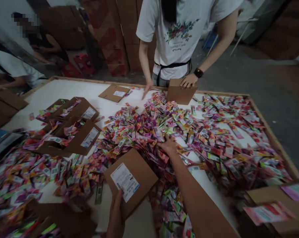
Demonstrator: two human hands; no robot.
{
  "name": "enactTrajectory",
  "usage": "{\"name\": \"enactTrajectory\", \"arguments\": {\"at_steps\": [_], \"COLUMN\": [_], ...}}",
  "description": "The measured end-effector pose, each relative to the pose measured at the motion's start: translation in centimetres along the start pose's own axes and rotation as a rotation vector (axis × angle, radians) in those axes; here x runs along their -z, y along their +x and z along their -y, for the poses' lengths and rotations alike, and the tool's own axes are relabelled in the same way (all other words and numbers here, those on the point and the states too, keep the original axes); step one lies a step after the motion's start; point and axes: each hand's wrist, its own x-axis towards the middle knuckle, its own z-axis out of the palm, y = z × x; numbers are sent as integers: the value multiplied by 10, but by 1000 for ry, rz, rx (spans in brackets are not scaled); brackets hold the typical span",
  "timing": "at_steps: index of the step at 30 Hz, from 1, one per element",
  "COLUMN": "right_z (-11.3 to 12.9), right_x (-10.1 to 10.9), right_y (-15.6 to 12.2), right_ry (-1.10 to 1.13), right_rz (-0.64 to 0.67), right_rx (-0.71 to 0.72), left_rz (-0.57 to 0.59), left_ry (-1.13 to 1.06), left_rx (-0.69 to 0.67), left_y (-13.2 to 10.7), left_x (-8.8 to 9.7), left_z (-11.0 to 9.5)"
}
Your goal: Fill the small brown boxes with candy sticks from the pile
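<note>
My left hand [116, 206] grips a small cardboard box [139, 168] by its near-left side, thumb lying on the face by a white printed label [124, 181]. The box is tilted, and its far edge borders the heap. To its right, my right hand [168, 144] reaches into a heap of small colourful packets [137, 127], fingers spread and touching the packets. Some fingertips are hidden among them, and I see nothing clearly held there.
Several open boxes of packets [76, 132] stand at left. Across the table [72, 87], a person in a white shirt [179, 39] holds a box [180, 92] upright. A flat box [114, 93] lies nearby. Packets lie on another box [285, 211] at lower right. Other people sit at far left.
</note>
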Motion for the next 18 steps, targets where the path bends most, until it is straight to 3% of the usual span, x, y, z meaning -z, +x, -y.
{"name": "enactTrajectory", "arguments": {"at_steps": [4,8,11,14,16,18], "right_z": [2,-15,-35,-49,-49,-40], "right_x": [-28,-30,-12,20,41,56], "right_y": [-44,-115,-173,-228,-261,-290], "right_ry": [208,366,411,309,213,137], "right_rz": [57,107,23,-84,-71,-22], "right_rx": [185,180,191,341,486,592], "left_rz": [67,143,219,340,432,467], "left_ry": [-63,-126,-167,-121,27,243], "left_rx": [79,115,133,125,130,104], "left_y": [2,-10,-18,-27,-36,-46], "left_x": [3,37,62,71,71,73], "left_z": [-15,4,38,68,72,61]}}
